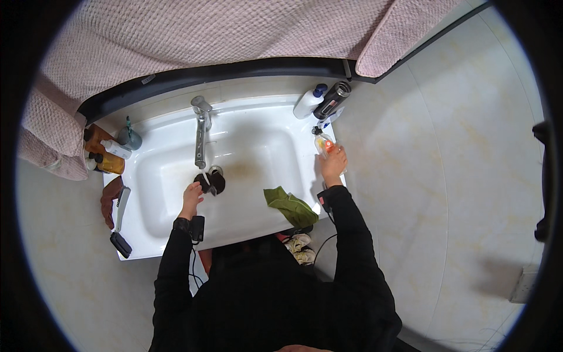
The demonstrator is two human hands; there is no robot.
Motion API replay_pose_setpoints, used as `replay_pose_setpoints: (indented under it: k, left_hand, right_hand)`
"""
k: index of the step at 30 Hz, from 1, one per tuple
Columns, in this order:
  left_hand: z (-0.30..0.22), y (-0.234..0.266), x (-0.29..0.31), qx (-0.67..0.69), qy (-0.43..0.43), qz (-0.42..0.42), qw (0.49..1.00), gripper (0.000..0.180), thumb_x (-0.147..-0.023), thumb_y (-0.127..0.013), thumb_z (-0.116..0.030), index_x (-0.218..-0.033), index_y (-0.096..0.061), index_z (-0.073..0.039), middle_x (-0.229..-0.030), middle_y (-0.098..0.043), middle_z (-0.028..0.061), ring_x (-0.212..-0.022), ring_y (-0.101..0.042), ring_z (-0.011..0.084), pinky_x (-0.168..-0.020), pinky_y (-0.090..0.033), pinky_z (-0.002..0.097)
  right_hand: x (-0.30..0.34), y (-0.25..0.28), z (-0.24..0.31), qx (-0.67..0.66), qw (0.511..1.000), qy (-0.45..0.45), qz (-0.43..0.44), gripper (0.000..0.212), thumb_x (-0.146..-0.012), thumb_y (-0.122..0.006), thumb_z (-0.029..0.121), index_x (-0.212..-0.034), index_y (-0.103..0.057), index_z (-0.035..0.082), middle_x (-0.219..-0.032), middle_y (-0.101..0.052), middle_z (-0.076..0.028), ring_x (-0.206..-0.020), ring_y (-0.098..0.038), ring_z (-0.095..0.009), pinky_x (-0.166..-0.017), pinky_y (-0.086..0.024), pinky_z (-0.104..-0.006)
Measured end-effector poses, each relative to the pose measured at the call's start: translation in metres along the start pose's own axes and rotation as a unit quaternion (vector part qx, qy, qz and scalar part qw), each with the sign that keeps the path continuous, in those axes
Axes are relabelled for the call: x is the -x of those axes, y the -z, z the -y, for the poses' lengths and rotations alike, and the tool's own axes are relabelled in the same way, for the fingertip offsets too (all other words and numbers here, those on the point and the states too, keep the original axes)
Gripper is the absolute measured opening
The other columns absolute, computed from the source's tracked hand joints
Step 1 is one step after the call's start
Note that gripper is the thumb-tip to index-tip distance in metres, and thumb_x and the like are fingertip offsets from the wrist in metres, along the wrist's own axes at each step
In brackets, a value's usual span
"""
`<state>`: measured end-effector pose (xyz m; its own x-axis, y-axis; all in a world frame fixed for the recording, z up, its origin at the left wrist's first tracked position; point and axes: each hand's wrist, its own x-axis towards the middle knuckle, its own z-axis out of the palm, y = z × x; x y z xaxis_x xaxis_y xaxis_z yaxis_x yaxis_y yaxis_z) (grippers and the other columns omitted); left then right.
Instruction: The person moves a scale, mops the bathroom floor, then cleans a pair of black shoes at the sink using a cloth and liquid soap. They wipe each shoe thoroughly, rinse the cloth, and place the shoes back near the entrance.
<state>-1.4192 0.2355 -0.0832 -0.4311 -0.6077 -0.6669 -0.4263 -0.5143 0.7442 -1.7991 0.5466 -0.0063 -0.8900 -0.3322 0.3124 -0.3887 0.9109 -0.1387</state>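
Under the tap (200,141), a thin stream of water falls on a small black thing (217,182) low in the white sink (155,193). My left hand (191,198) has its fingers closed on the near side of this thing, whose kind I cannot make out. Over at the right rim, my right hand (334,163) is closed around a clear bottle (321,142) with an orange and yellow label and a dark top. The lower part of that bottle is hidden by my fingers. A green cloth (291,208) hangs over the sink's front right edge.
A white pump bottle (309,102) and a dark flask (332,100) stand at the back right corner. Several bottles (111,161) and a blue-grey cup (129,138) crowd the left. A brush (121,234) lies on the left rim. Pink towels (223,32) hang beyond the sink.
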Motion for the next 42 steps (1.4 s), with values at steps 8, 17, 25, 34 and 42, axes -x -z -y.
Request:
replay_pose_setpoints:
  k: [8,17,25,34,42]
  left_hand:
    - [-0.017,0.004,0.023,0.003,-0.107,-0.1,0.989,0.023,-0.091,-0.052,-0.014,-0.112,-0.059,-0.009,-0.097,-0.057,0.0008,-0.086,-0.054,0.0148,-0.073,-0.045,0.0274]
    - [-0.146,-0.095,0.122,-0.079,-0.436,0.173,0.88,0.046,-0.088,-0.056,-0.004,-0.133,-0.047,-0.01,-0.11,-0.052,-0.0002,-0.078,-0.051,0.0081,-0.065,-0.042,0.0195]
    - [-0.184,-0.062,0.15,-0.004,-0.227,0.275,0.934,0.039,-0.086,-0.06,-0.003,-0.124,-0.054,-0.005,-0.091,-0.059,-0.0034,-0.062,-0.04,0.0014,-0.053,-0.033,0.0153]
    - [-0.148,-0.059,0.13,-0.184,-0.317,0.009,0.93,0.024,-0.084,-0.065,-0.008,-0.107,-0.057,-0.004,-0.079,-0.055,-0.0024,-0.068,-0.046,0.0045,-0.062,-0.041,0.0212]
    - [-0.161,-0.039,0.135,-0.077,-0.217,0.18,0.956,0.05,-0.083,-0.061,0.0,-0.131,-0.046,-0.004,-0.112,-0.057,0.0047,-0.091,-0.054,0.008,-0.085,-0.044,0.0236]
  right_hand:
    - [-0.011,0.005,-0.016,-0.042,0.981,-0.061,0.178,0.08,-0.062,-0.079,0.04,-0.126,-0.047,0.004,-0.11,-0.058,-0.018,-0.104,-0.056,-0.034,-0.089,-0.042,-0.0436]
    - [0.039,0.075,0.115,-0.611,0.573,0.079,0.541,0.069,-0.076,-0.072,0.005,-0.136,-0.039,0.006,-0.123,-0.053,-0.004,-0.114,-0.049,-0.015,-0.095,-0.041,-0.0306]
    - [0.055,0.105,0.156,-0.534,0.493,0.131,0.674,0.07,-0.077,-0.07,0.007,-0.139,-0.037,0.005,-0.119,-0.055,-0.004,-0.111,-0.051,-0.014,-0.095,-0.04,-0.0296]
    - [0.093,0.08,0.178,-0.519,0.603,0.181,0.578,0.077,-0.073,-0.076,0.019,-0.138,-0.039,0.006,-0.119,-0.055,-0.009,-0.111,-0.05,-0.016,-0.096,-0.038,-0.0303]
    - [0.098,0.072,0.176,-0.553,0.568,0.15,0.591,0.083,-0.071,-0.078,0.021,-0.14,-0.035,0.005,-0.12,-0.055,-0.01,-0.107,-0.05,-0.016,-0.095,-0.038,-0.0295]
